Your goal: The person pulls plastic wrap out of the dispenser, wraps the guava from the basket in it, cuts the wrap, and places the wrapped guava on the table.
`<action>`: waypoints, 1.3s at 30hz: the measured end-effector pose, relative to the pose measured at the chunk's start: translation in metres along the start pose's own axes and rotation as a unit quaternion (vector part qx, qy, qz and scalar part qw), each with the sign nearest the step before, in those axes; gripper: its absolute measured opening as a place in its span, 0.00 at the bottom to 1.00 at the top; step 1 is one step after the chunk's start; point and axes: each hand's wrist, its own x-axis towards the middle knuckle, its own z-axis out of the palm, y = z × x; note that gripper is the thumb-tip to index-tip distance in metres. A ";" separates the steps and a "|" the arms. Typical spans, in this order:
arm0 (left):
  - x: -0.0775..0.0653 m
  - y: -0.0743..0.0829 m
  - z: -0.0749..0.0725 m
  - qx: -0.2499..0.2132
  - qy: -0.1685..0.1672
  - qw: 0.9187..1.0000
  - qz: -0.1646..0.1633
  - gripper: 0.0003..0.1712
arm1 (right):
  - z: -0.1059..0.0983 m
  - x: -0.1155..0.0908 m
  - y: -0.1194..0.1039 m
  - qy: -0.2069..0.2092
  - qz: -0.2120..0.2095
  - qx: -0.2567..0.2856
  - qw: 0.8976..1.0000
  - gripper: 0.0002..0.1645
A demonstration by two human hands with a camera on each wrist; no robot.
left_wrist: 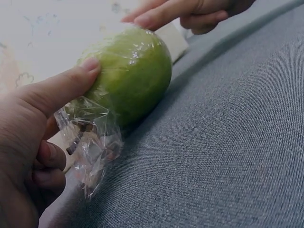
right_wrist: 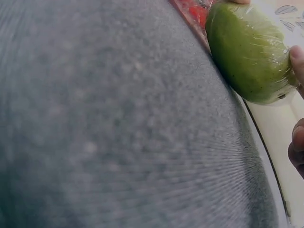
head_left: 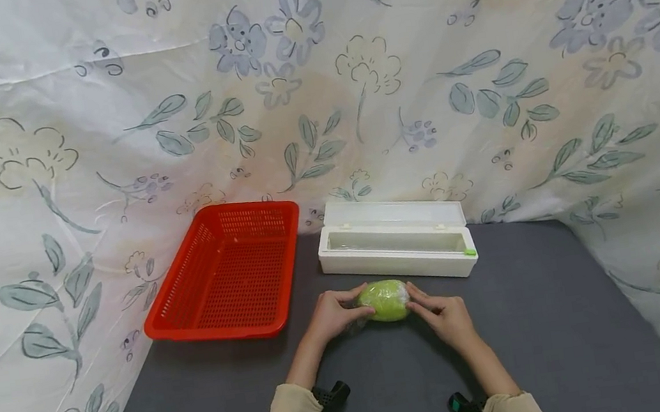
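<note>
A green mango (head_left: 384, 301), wrapped in clear cling film, lies sideways between the two hands. My left hand (head_left: 334, 314) pinches its left end with thumb and fingers. At the opposite end, my right hand (head_left: 449, 319) holds it between thumb and fingertips. In the left wrist view, a loose, crumpled tail of cling film (left_wrist: 97, 147) hangs from the mango beside the curled lower fingers. The film looks tight and shiny over the mango's skin in the right wrist view.
Behind the mango stands a long white cling film box (head_left: 398, 263), its lid raised. A red plastic basket (head_left: 285, 314) sits at the left on the dark grey tabletop (head_left: 394, 394). A flower-patterned curtain (head_left: 314, 95) hangs at the back and sides.
</note>
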 end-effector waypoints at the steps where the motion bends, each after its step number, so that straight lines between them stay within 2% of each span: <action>1: 0.000 0.000 0.000 0.001 -0.002 1.000 0.000 0.32 | 0.000 0.000 0.000 0.004 -0.006 0.000 1.000 0.23; 8: 0.003 0.003 -0.002 0.011 -0.011 1.000 0.011 0.33 | -0.006 0.007 -0.003 -0.012 -0.038 -0.011 0.999 0.20; 13: 0.006 0.006 -0.005 0.039 -0.028 0.998 0.031 0.35 | -0.013 0.015 -0.005 -0.030 -0.030 -0.011 0.999 0.18; 17: 0.006 0.009 -0.003 0.079 -0.030 0.996 0.040 0.38 | -0.016 0.018 -0.004 -0.031 -0.012 -0.054 0.998 0.21; 21: 0.005 0.009 0.001 0.105 -0.009 0.994 0.041 0.40 | -0.017 0.018 0.000 -0.037 -0.008 -0.054 0.998 0.23; 24: 0.004 0.011 0.006 0.137 0.041 0.989 0.045 0.40 | -0.018 0.018 0.003 -0.058 -0.011 -0.022 0.998 0.24; 26: 0.003 0.013 0.008 0.161 0.084 0.982 0.051 0.34 | -0.019 0.019 0.005 -0.080 -0.007 -0.001 0.997 0.25; 29: 0.001 0.017 0.012 0.192 0.138 0.969 0.070 0.20 | -0.020 0.018 0.006 -0.113 0.008 0.033 0.993 0.25; 33: -0.001 0.019 0.015 0.215 0.168 0.957 0.102 0.14 | -0.021 0.016 0.004 -0.127 0.031 0.055 0.990 0.23; 35: -0.002 0.020 0.016 0.210 0.162 0.958 0.108 0.11 | -0.021 0.016 0.003 -0.122 0.044 0.058 0.990 0.20; 39: -0.003 0.017 0.016 0.184 0.121 0.971 0.094 0.04 | -0.020 0.017 0.000 -0.108 0.060 0.051 0.991 0.16</action>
